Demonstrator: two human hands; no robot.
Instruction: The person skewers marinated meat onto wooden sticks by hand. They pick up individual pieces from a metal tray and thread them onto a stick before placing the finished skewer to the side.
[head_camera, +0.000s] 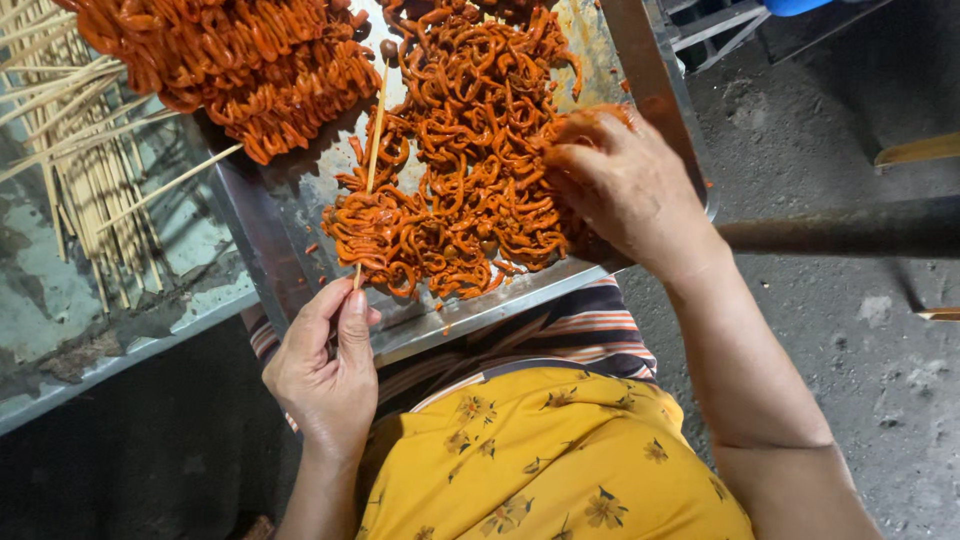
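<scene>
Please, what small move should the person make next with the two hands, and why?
Probably the right hand should lift one orange strip from the pile toward the skewer. The left hand grips the skewer at its lower end, its tip is bare above the threaded pieces, and the right hand's fingers already rest in the pile.

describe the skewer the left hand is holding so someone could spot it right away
Start at the flat metal tray heaped with orange-red marinated curled meat strips. Below its near edge, the left hand pinches the bottom of a thin pale bamboo skewer. Unlike the bare sticks piled at the left, it stands alone, pointing up across the tray, with meat threaded on its lower part.
</scene>
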